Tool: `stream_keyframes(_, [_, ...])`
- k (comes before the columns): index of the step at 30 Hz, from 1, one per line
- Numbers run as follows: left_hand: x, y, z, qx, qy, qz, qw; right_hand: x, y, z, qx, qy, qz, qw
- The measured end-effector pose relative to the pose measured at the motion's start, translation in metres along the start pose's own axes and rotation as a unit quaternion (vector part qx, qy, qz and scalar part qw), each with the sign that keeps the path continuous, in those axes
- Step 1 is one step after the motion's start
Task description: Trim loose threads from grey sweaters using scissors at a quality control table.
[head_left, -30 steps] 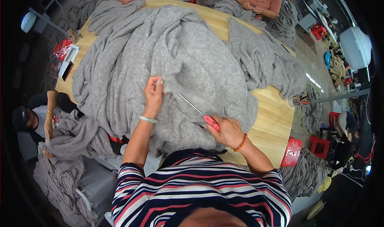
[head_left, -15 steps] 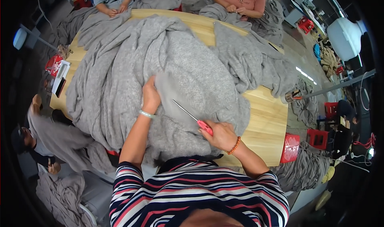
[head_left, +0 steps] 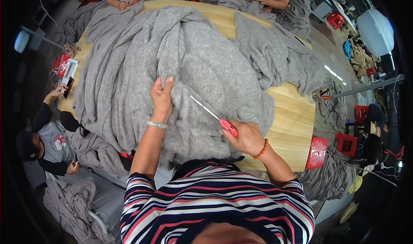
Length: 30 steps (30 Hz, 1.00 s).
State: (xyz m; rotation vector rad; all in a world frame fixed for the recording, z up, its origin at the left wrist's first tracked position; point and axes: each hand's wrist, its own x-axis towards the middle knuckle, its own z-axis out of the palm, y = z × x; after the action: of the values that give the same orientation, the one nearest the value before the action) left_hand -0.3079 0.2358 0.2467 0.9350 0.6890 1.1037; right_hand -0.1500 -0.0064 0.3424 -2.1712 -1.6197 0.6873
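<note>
A large heap of grey knit fabric lies in folds over the table in front of me. On a fold near its middle, my left hand has its fingers curled and thumb raised, with knit gathered at the fingertips. My right hand is closed round the pink-red handle of a screwdriver-like tool with a thin straight metal shaft. Its shaft points up and left over the fabric, and the tip is close to the knit beside my left hand. The exact shape of the tip is too small to tell.
Pale wooden table shows at the right. More grey knit lies at the far right. Co-workers' hands are at the far edge, and another person sits at the left. A red stool stands by the right corner.
My left thumb has lifted and the gathered knit has shifted. My right hand and the tool have moved slightly right. The person at the left now reaches to a dark object on the table edge.
</note>
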Motion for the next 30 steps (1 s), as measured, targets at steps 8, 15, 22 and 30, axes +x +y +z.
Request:
stream_keyframes(8, [-0.156, 0.048, 0.079, 0.193, -0.568, -0.035, 0.799, -0.011, 0.037, -0.024, 0.124, 0.085, 0.058, 0.987])
stream_keyframes(15, [-0.098, 0.061, 0.101, 0.224, -0.308, -0.054, 0.923, -0.029, 0.077, -0.019, 0.133, 0.135, 0.075, 0.979])
stream_keyframes(22, [0.094, 0.022, 0.079, 0.692, -0.018, 0.358, 0.627, -0.062, 0.085, -0.017, 0.087, 0.145, 0.065, 0.983])
stream_keyframes(30, [0.128, 0.108, -0.023, -0.003, 0.152, 0.131, 0.98, -0.092, 0.124, -0.019, 0.084, 0.156, 0.139, 0.974])
